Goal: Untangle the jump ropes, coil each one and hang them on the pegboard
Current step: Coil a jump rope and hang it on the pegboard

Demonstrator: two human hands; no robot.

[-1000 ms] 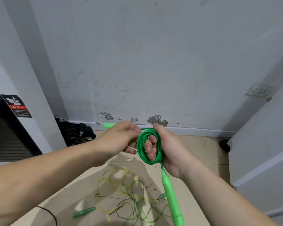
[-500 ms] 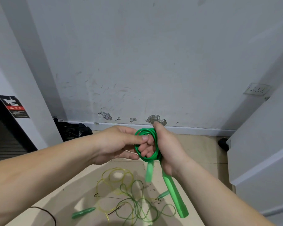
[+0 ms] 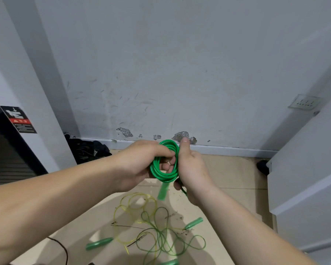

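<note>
Gripping noted: left hand (image 3: 139, 165) and right hand (image 3: 191, 169) both curl round the green coiled rope (image 3: 161, 175) — held above the floor (image 3: 227, 169) (one handle (image 3: 163, 191) dangling, blurred); tangled ropes (image 3: 155, 230) lie beneath.

The coil (image 3: 161, 176) is bright green. The handle (image 3: 163, 191) under it is a lighter green. The floor (image 3: 229, 175) is tan. On it, one rope (image 3: 138, 194) is pale yellow and the tangle (image 3: 161, 238) is dark green. The floor handles (image 3: 99, 243) are deep green. The wall (image 3: 180, 64) is grey-white with dark scratch marks and rough grey spots (image 3: 182, 135) low down. The sticker (image 3: 19, 119) is black with a red stripe and white marks. The cloth (image 3: 88, 150) is black.
</note>
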